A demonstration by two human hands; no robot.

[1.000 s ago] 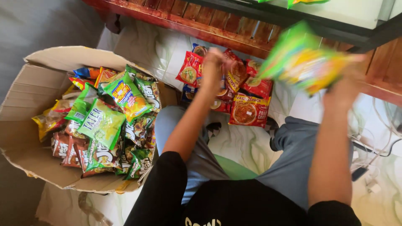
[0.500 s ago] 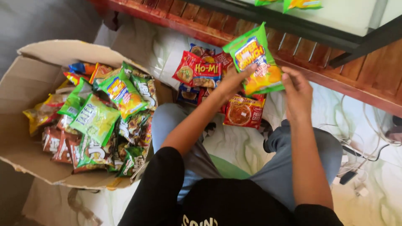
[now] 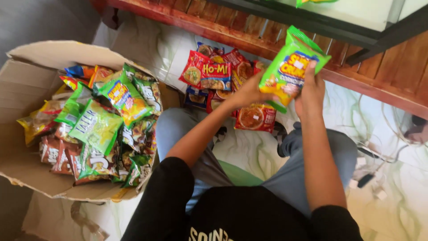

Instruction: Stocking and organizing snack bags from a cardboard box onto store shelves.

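Observation:
I hold a green and yellow snack packet (image 3: 290, 67) up in front of me with both hands. My left hand (image 3: 248, 93) grips its lower left edge. My right hand (image 3: 309, 90) grips its right side, fingers over the front. Below the packet, on the floor between my knees, lies a pile of red noodle packets (image 3: 213, 75). To my left stands an open cardboard box (image 3: 31, 85) filled with several green, yellow and brown snack packets (image 3: 104, 122).
A red-brown wooden ledge (image 3: 214, 31) runs along the far side, with a dark metal frame (image 3: 356, 38) above it. The floor (image 3: 249, 147) is pale and marbled. Cables and plugs (image 3: 372, 178) lie on it at the right.
The green packet came down from the upper right to the centre. My left hand rose from the red packets and joined my right hand on it.

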